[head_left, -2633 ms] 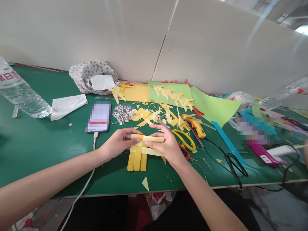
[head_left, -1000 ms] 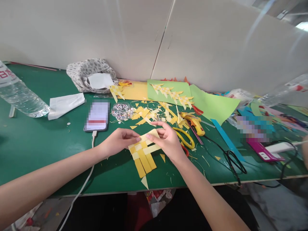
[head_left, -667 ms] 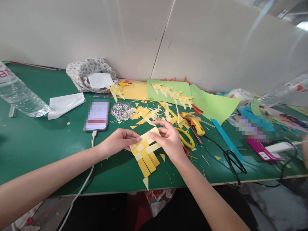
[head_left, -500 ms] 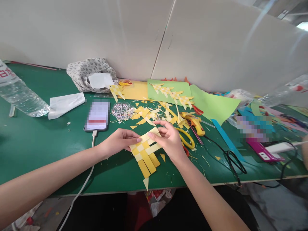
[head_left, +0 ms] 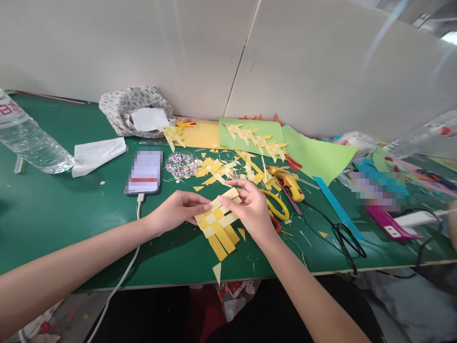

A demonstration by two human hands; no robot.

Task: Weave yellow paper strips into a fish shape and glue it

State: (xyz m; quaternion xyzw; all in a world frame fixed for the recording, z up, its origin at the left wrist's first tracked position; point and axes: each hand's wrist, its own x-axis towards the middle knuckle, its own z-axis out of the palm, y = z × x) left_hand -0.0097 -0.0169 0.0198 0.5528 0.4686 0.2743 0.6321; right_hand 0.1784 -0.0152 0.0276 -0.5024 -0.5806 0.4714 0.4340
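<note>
Two bare hands over the near part of the green counter point(head_left: 89, 214), forearms slanting in from lower left and lower right. Left hand point(head_left: 182, 209) with thumb on the upper left edge of a woven yellow-and-cream paper-strip piece point(head_left: 216, 224); right hand point(head_left: 248, 207) bent over its upper right, thumb on a cream strip. Fingers of both closed in a pinch on the piece, yellow strip ends pointing toward the near edge. Partly hidden behind paper: several fingertips. Cut off at far left of the fingers: a clear plastic water bottle point(head_left: 39, 143). Blurred: screen of the dark-edged phone point(head_left: 144, 172), left of and beyond the fingers. Just beyond them, scattered yellow and cream paper scraps point(head_left: 214, 169); farther, checkered yellow paper fish point(head_left: 257, 139) on a light green sheet point(head_left: 274, 129). Close on the right, a yellow looped handle point(head_left: 282, 209), partly covered by the right hand, and a yellow glue gun point(head_left: 294, 187).
</note>
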